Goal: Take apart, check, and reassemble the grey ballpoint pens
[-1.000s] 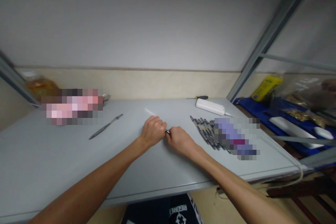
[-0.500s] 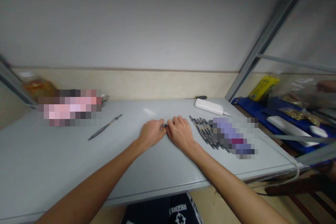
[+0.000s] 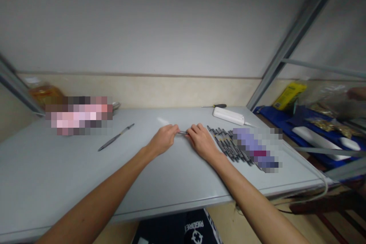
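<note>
Both hands grip a slim grey pen just above the middle of the table. My left hand is closed round its left end, and my right hand pinches the right end. Only a short stretch of the pen shows between the fingers; the rest is hidden. On the table to the left lies a single grey pen, set diagonally. Several similar pens lie side by side in a row, right of my right hand.
Beyond the row of pens is a blurred-out purple item. A white power strip and a screwdriver lie at the back right. At the back left sits a blurred pink item. Metal posts flank the table.
My hands have drawn apart, the left going left and the right going right. More of the pen now shows between them.
</note>
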A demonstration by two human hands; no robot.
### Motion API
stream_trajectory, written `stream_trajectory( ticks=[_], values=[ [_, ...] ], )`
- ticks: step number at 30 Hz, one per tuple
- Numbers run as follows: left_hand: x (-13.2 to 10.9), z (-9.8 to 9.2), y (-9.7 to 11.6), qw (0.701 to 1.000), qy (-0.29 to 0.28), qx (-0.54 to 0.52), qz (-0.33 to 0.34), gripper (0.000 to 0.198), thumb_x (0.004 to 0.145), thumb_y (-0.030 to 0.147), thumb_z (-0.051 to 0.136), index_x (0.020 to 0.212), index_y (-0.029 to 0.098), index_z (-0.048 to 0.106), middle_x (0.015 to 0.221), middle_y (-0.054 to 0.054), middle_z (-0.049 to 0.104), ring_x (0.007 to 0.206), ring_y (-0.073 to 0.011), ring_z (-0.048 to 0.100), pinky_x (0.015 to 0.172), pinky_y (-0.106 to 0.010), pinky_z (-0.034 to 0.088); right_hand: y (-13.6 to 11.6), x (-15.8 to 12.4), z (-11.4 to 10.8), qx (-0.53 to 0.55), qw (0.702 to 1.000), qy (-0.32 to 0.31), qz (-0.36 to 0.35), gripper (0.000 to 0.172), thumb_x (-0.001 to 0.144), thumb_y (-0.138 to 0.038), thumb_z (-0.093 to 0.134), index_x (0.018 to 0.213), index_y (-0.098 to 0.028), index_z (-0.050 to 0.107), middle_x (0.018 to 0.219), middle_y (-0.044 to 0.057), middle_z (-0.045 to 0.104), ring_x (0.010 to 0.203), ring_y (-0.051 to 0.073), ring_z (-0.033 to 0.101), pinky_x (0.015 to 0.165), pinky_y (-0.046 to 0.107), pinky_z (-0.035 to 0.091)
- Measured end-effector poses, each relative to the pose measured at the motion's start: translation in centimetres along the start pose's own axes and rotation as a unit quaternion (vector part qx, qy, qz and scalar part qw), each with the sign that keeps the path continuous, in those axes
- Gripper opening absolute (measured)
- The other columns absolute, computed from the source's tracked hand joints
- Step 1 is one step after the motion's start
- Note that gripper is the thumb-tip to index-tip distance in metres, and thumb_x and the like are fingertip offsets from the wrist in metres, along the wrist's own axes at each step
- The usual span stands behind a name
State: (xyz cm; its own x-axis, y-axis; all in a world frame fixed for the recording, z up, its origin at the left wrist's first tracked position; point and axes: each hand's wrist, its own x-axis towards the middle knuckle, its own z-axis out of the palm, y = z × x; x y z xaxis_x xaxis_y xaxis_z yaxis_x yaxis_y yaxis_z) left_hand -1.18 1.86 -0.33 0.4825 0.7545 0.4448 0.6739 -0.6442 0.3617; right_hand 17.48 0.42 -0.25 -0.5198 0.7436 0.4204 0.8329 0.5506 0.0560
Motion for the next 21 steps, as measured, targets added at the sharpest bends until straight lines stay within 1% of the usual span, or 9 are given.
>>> stream_trajectory(
  ticks=[3,5,7,9,12,17,21],
  values=[
    [0.0,-0.1,0.2,0.995,-0.010,-0.088,-0.037,0.026,0.092,0.026,0.035,0.077,0.017,0.054,0.061,0.002,0.051,0.058,-0.0118,0.048,0.061,-0.024,0.039,0.2,-0.1,-0.3,0.004,1.000,-0.010,0.026,0.025,0.092,-0.036,0.042,0.091,-0.020,0.062,0.085,0.006,0.060,0.081,0.019,0.049,0.067,0.028,0.032],
    [0.0,-0.1,0.1,0.984,-0.004,-0.167,-0.067,0.023,0.091,0.030,0.036,0.085,0.017,0.054,0.061,0.004,0.050,0.055,-0.0105,0.047,0.058,-0.023,0.039,0.4,-0.3,-0.4,0.013,0.998,-0.020,0.060,0.027,0.092,-0.040,0.042,0.094,-0.022,0.062,0.080,0.004,0.061,0.076,0.018,0.052,0.063,0.027,0.031],
    [0.0,0.1,-0.1,0.966,0.016,-0.241,-0.090,0.020,0.088,0.033,0.042,0.093,0.017,0.053,0.065,0.003,0.053,0.059,-0.0102,0.050,0.058,-0.022,0.041,0.5,-0.5,-0.5,0.030,0.994,-0.028,0.098,0.028,0.092,-0.041,0.040,0.097,-0.023,0.061,0.079,0.003,0.061,0.070,0.016,0.054,0.059,0.026,0.030],
    [0.0,0.2,-0.4,0.949,0.031,-0.297,-0.100,0.022,0.083,0.035,0.051,0.093,0.016,0.054,0.073,0.001,0.057,0.067,-0.0111,0.054,0.063,-0.023,0.044,0.6,-0.6,-0.6,0.053,0.990,-0.031,0.125,0.028,0.092,-0.041,0.040,0.099,-0.024,0.061,0.082,0.003,0.062,0.068,0.015,0.055,0.058,0.025,0.030],
    [0.0,0.4,-0.9,0.930,0.036,-0.344,-0.121,0.023,0.077,0.036,0.059,0.087,0.015,0.057,0.079,-0.002,0.059,0.075,-0.0134,0.058,0.070,-0.025,0.046,0.5,-0.5,-0.6,0.091,0.988,-0.027,0.122,0.029,0.092,-0.041,0.040,0.100,-0.022,0.061,0.085,0.004,0.061,0.072,0.015,0.056,0.061,0.024,0.033],
    [0.1,0.5,-1.5,0.904,0.048,-0.389,-0.169,0.026,0.072,0.039,0.065,0.080,0.015,0.058,0.073,-0.003,0.064,0.070,-0.0144,0.061,0.069,-0.027,0.046,0.3,-0.4,-0.4,0.140,0.985,-0.012,0.098,0.031,0.095,-0.028,0.033,0.096,-0.020,0.063,0.084,0.005,0.056,0.077,0.014,0.055,0.070,0.023,0.037],
    [0.3,0.5,-1.8,0.870,0.044,-0.449,-0.198,0.029,0.069,0.041,0.069,0.074,0.015,0.055,0.069,-0.004,0.067,0.064,-0.0150,0.062,0.067,-0.030,0.048,0.4,-0.5,-0.1,0.179,0.980,0.020,0.087,0.018,0.090,-0.027,0.045,0.096,-0.020,0.061,0.091,0.006,0.055,0.078,0.015,0.054,0.072,0.024,0.040]
  ],
)
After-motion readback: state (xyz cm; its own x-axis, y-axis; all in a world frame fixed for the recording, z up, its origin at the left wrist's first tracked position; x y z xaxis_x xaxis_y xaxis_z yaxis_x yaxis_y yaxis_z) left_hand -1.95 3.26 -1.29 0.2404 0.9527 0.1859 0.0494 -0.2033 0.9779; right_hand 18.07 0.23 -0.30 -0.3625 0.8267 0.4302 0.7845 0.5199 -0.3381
